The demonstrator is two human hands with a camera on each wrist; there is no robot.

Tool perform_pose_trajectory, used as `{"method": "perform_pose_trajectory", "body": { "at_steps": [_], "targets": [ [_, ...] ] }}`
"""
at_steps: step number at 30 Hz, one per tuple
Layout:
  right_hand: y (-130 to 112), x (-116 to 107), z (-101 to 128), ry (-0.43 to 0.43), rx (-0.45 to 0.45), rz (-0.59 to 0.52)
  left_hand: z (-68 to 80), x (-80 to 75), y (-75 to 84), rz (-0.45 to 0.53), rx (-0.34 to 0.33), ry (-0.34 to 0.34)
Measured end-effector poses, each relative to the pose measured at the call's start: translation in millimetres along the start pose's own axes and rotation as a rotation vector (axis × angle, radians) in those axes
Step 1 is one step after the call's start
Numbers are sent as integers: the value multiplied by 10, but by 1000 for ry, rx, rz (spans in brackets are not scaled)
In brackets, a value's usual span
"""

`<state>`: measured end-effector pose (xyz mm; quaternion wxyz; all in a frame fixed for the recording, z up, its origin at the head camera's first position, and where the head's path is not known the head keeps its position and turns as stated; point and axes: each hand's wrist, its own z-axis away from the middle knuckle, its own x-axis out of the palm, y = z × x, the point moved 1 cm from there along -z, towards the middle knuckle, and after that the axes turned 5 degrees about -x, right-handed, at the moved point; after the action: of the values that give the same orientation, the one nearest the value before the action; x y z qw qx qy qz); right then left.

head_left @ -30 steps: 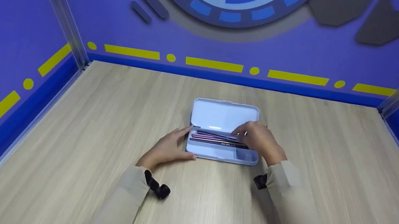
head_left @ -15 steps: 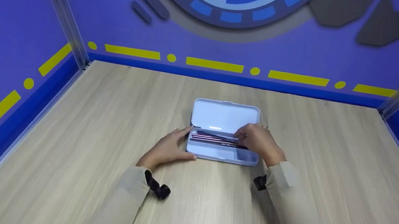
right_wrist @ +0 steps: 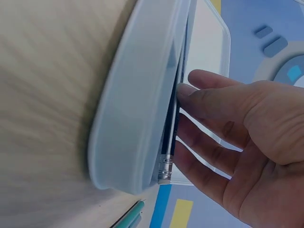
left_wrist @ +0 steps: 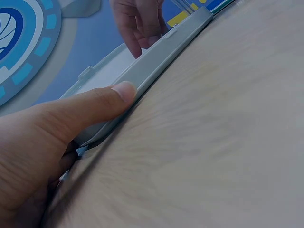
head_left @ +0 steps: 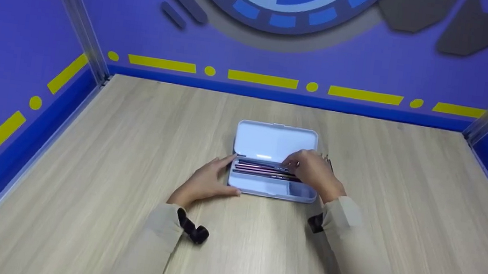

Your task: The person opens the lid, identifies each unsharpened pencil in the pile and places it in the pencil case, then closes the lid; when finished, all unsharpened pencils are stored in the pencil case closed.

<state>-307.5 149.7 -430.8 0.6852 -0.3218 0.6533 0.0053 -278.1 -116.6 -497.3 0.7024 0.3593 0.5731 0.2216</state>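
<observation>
Both hands work at the open pencil case (head_left: 271, 184) in the middle of the wooden table (head_left: 79, 172). Left hand (head_left: 204, 182), fingers loosely straight and thumb pressed against the near edge, braces the case so it cannot slide, while the right hand (head_left: 314, 172) reaches in, thumb and fingertips touching the pencils (head_left: 261, 169), lying lengthwise so they fit. Lid (head_left: 275, 142) lies back flat, leaving the tray reachable.

A pale blue pencil case (head_left: 271, 185) lies open on the table, lid flat behind, with dark and pink pencils (head_left: 261, 169) lengthwise inside.
</observation>
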Motion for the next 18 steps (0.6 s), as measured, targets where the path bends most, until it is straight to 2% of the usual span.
{"method": "perform_pose_trajectory", "body": {
  "at_steps": [8, 18],
  "targets": [
    [28, 71, -20, -27, 11, -41, -2, 10, -11, 9, 13, -7],
    [45, 14, -12, -23, 1, -27, -12, 3, -18, 6, 13, -4]
  ]
}}
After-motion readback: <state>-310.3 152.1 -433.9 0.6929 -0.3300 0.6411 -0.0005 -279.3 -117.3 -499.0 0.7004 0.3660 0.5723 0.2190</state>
